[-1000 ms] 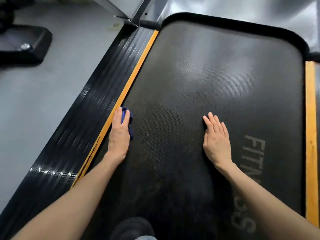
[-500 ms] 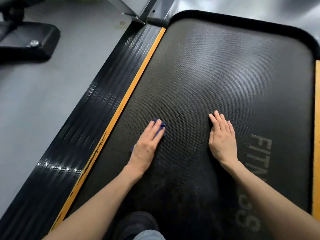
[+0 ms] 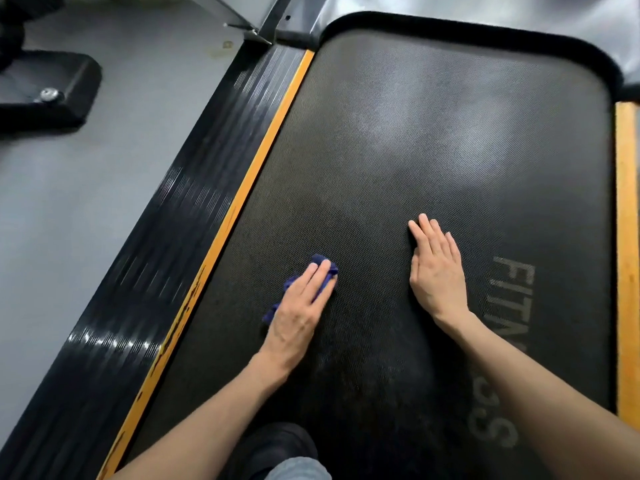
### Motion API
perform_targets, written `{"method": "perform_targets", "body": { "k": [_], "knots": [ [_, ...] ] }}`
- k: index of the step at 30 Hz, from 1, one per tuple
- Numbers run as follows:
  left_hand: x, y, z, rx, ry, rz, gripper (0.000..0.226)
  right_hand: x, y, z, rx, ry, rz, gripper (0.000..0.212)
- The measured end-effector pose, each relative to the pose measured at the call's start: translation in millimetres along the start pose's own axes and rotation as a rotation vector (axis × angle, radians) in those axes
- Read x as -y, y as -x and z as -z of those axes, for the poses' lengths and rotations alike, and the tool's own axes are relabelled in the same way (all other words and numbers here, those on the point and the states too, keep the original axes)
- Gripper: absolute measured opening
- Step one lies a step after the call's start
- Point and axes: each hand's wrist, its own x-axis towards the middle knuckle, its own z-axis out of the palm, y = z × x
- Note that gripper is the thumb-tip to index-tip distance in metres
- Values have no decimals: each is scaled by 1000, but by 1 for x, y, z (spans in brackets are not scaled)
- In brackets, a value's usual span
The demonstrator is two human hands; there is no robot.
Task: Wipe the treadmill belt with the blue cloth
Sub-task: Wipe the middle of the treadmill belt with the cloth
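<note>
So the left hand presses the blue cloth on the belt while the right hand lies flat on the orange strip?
Not quite: the head view shows the right hand flat on the belt, apart from the orange strip. The left hand does press the blue cloth.

We see the left hand [image 3: 298,306] and right hand [image 3: 438,271] bare, like the forearms [image 3: 214,410] behind them. Low in the middle we make out what looks like a rounded black shoe [image 3: 277,445], touching a patch of grey-blue trouser cloth [image 3: 299,472].
</note>
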Motion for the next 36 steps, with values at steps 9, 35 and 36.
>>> {"method": "perform_targets", "body": {
  "k": [9,35,36],
  "knots": [
    [68,-5,14,-9,-43,338,77,0,0,-1,-11,-19,-7,55],
    [52,15,54,-167,460,804,38,164,57,6,302,-424,32,47],
    [52,20,55,-159,465,819,36,165,50,9,290,-449,55,40]
  ]
}}
